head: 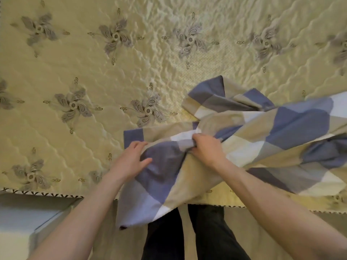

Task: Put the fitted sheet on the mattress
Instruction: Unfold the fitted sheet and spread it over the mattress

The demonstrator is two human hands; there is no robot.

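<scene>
A checked fitted sheet (281, 126) in blue, beige and white lies bunched over the near right part of the cream quilted mattress (93, 72), with one end hanging over the near edge. My right hand (207, 148) is clenched on a gathered fold of the sheet. My left hand (132, 158) rests on a blue patch at the sheet's left side, thumb and fingers spread, pinching the cloth's edge.
The mattress carries grey floral motifs and a braided trim (37, 193) along its near edge. My dark trouser legs (187, 233) stand against the bed's side. A pale box-like object (28, 216) sits on the floor at lower left.
</scene>
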